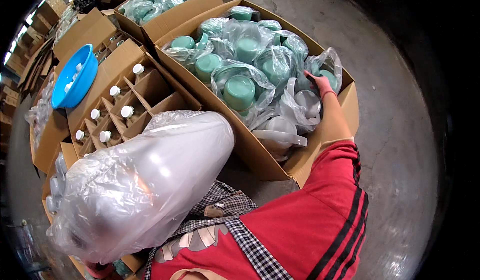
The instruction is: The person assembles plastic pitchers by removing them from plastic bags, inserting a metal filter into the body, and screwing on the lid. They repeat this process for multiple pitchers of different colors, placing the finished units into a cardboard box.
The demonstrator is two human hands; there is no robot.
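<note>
While the right hand point(323, 84) touches a bagged green jug point(330, 78) at one corner, whether gripping I cannot tell, the jug lies just right of its fingers, long axis unclear; the left hand cannot be made out; the carton point(353, 102) wall stands close, open-topped; grey floor point(395, 115) beyond.

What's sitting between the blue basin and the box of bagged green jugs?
An open carton with cardboard dividers, holding white-capped bottles. The head view shows it.
</note>
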